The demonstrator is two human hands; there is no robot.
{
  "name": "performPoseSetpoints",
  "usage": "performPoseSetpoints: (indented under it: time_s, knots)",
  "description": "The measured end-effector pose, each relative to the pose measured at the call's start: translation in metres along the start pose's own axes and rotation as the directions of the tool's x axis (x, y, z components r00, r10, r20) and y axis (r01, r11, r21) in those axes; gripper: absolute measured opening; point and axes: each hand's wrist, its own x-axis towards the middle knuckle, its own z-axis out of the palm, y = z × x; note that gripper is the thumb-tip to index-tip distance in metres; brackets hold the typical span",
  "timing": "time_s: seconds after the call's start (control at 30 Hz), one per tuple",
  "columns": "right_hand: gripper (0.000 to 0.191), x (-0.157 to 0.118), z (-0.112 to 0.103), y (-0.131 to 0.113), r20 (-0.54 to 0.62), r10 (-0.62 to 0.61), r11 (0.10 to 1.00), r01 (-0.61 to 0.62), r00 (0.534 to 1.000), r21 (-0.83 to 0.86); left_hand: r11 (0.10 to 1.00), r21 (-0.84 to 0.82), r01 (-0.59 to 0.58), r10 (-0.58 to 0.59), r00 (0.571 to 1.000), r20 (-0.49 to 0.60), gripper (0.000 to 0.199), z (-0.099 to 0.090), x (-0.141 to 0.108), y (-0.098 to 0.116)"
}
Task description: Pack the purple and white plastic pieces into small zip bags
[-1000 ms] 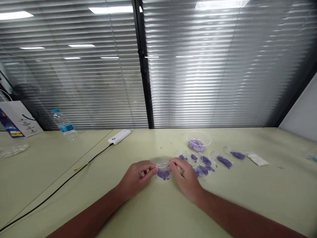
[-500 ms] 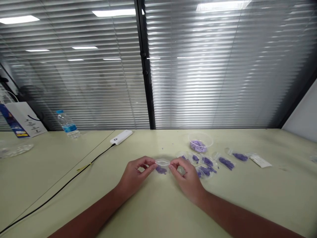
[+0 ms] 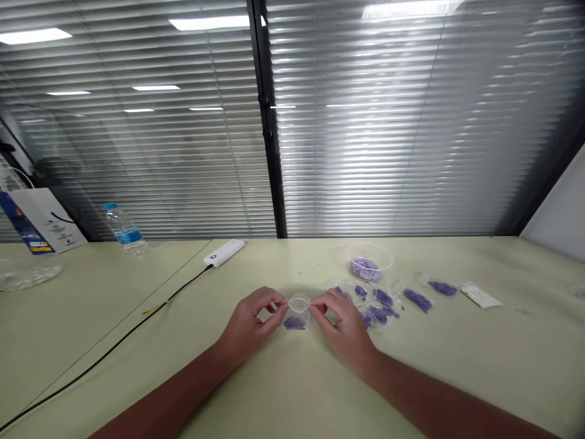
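A small clear plastic bag (image 3: 295, 320) with purple pieces at its bottom is between my hands, its mouth spread into an oval. My left hand (image 3: 253, 317) pinches the left edge of the mouth between thumb and fingers. On the other side, my right hand (image 3: 340, 320) pinches the right edge. Several clear bags with purple pieces (image 3: 379, 314) lie just beyond my right hand. Farther right are two more such bags, one (image 3: 417, 300) nearer and one (image 3: 443, 288) farther off.
Behind the bags stands a clear round tub (image 3: 365, 268) with light purple bits. A white packet (image 3: 479, 296) lies at the right. To the left are a white power bank (image 3: 223, 253) with a black cable (image 3: 137, 326), a water bottle (image 3: 125, 231) and a paper bag (image 3: 48, 222).
The bag's mouth has opened wider and rounder, and its purple pieces now show lower, nearer to me. My right hand has shifted slightly left.
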Motion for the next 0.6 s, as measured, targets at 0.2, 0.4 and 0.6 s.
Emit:
performPoseSetpoints:
  time_s: [0.2,0.4,0.6]
  knots:
    - [0.012,0.0013,0.0013,0.0009,0.018,0.02,1.0,-0.02,1.0,-0.013,0.997,0.054,-0.051,0.05,0.999,0.014,0.018,0.0016,0.0,-0.0034]
    - [0.013,0.0021,0.0018,0.0027,0.006,0.055,0.998,-0.055,0.998,0.015,0.996,0.047,0.07,-0.073,0.995,0.066,0.02,0.0025,0.0001,-0.0046]
    - [0.009,0.0001,0.0023,0.0005,-0.029,0.099,0.993,-0.097,0.995,0.061,0.996,0.077,0.038,-0.043,0.997,0.065,0.023,0.0023,0.0026,-0.0101]
